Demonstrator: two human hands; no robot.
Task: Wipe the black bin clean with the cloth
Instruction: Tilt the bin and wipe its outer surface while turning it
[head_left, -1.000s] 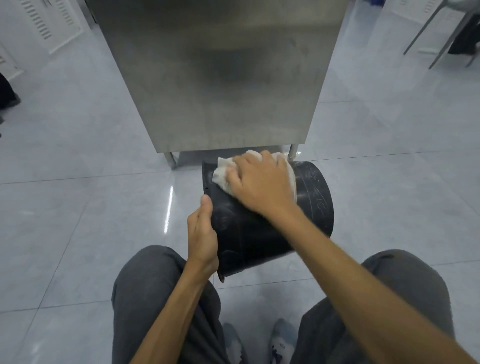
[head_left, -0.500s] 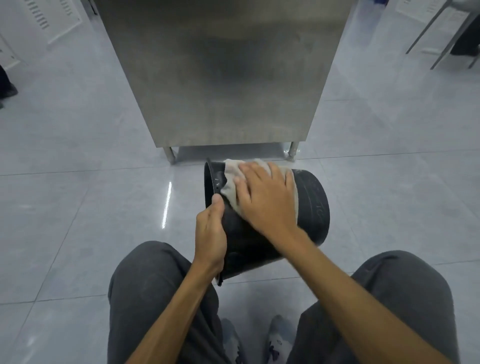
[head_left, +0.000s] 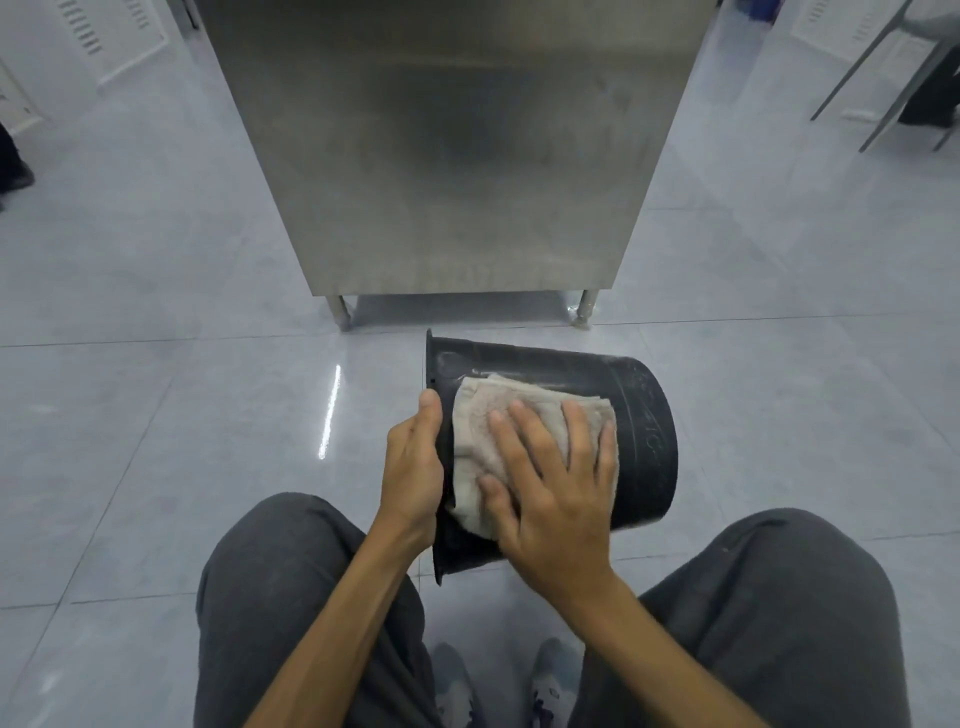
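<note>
Just ahead of our knees, the bin (head_left: 644, 415) lay sideways. Our left hand (head_left: 413, 467) gripped its rim, and our right hand (head_left: 556, 499), fingers (head_left: 576, 436) flat, pressed the cloth (head_left: 483, 415) on its wall. Pushing too hard could have twisted it loose.

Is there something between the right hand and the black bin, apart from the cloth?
Nothing visible. The right hand presses the cloth flat on the side of the black bin; the left hand grips its rim.
</note>
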